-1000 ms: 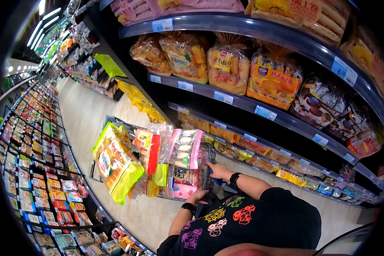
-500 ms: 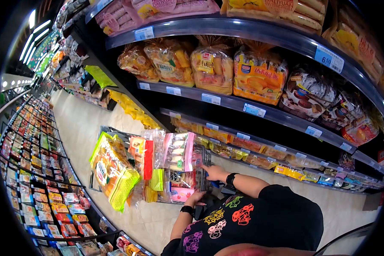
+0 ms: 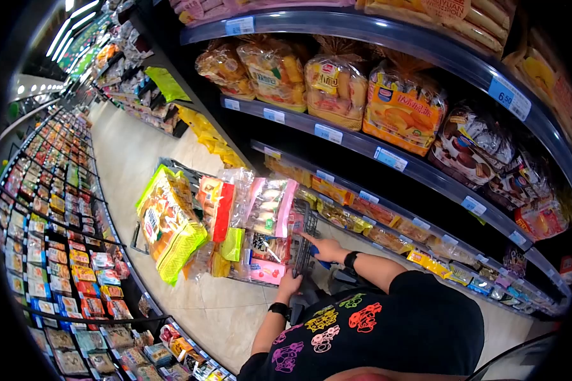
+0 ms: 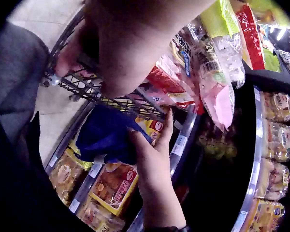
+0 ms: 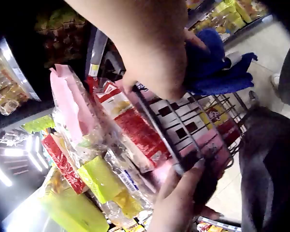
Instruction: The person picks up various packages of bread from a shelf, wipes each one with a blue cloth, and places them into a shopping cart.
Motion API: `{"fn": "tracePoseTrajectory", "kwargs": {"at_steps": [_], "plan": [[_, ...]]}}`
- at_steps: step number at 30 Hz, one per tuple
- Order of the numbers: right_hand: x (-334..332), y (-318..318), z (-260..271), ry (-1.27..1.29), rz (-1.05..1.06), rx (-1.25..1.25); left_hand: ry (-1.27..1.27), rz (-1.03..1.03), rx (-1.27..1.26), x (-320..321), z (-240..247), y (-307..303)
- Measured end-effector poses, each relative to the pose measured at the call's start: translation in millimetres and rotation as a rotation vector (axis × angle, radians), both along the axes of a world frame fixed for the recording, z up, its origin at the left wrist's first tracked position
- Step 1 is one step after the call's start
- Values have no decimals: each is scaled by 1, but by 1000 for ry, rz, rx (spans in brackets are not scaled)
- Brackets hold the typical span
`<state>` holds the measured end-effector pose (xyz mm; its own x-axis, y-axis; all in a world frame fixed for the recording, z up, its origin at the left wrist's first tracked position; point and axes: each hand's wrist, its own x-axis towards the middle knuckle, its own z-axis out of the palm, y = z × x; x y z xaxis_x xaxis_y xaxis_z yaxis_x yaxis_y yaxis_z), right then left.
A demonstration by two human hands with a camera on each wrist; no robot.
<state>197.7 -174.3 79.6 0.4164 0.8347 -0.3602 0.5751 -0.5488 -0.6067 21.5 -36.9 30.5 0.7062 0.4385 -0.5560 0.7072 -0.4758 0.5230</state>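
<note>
A wire shopping cart [image 3: 306, 236] stands in a shop aisle, heaped with snack bags: a large yellow-green bag [image 3: 169, 223], a pink pack [image 3: 271, 207] and red packs [image 4: 160, 79]. My left hand [image 3: 289, 283] grips the wire at the cart's near end, fingers curled round it [image 4: 82, 50]. My right hand [image 3: 322, 246] rests at the cart's near right corner. In the left wrist view the right hand [image 4: 152, 157] curls its fingers round a blue cloth [image 4: 106, 135] at the cart's rim. The blue cloth [image 5: 215, 65] also shows beside the right hand [image 5: 154, 53].
Bread and cake bags [image 3: 337, 89] fill curved shelves with price tags [image 3: 391, 159] close on the right. Low shelves of small packets [image 3: 51, 222] line the left side. The pale tiled floor [image 3: 130, 159] runs ahead between them.
Both hands stay on the cart's near end. The left hand now sits slightly higher on the wire, and the cart has shifted a little along the aisle.
</note>
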Motion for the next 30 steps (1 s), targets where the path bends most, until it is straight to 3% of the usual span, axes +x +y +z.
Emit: {"fn": "tracePoseTrajectory", "kwargs": {"at_steps": [1, 2, 4, 5, 6, 7, 8, 9, 12, 13, 15, 17, 18, 19, 20, 22, 25, 29, 30], "plan": [[-5, -11, -14, 28, -23, 28, -61, -69, 177, -10, -5, -6], [-9, -27, -34, 59, -49, 47, -85, -17, 183, -17, -11, -13], [-15, -69, -111, 125, -9, -4, -120, 73, 193, -16, 25, -30], [-21, -98, -131, 157, -50, -168, -154, 75, 229, -17, 26, -35], [-25, -135, -179, 87, -45, -167, -191, 73, 264, -20, 22, -38], [-31, -167, -151, 246, -203, -338, -234, 67, 302, -20, 18, -38], [-40, -207, -194, 75, -144, -338, -251, 63, 276, -22, 12, -36], [-48, -240, -170, 334, -465, -434, -269, 61, 247, -23, 7, -35], [-75, -320, -211, 378, -926, -470, -339, -2, 165, -32, -6, -27], [-88, -333, -193, 405, -957, -476, -386, -18, 133, -37, -11, -28], [-104, -359, -260, 169, -477, -501, -410, -128, 263, -61, 3, -39], [-140, -326, -170, 64, -665, -482, -435, -246, 407, -98, 25, -64], [-149, -306, -141, 308, -838, -490, -416, -214, 220, -115, 40, -78], [-160, -302, -146, 23, -630, -366, -361, -178, 116, -136, 33, -92], [-173, -281, -118, 61, -545, -356, -304, -138, 15, -161, 20, -105], [-196, -259, -120, 10, -435, -245, -207, -96, -177, -212, 0, -140], [-242, -216, -105, -47, -206, 52, -379, -241, -255, -282, -18, -172], [-318, -152, -14, 82, 108, 136, -461, -159, -289, -316, 34, -171], [-335, -142, 9, 126, 112, 274, -552, -129, -219, -318, 38, -168]]}}
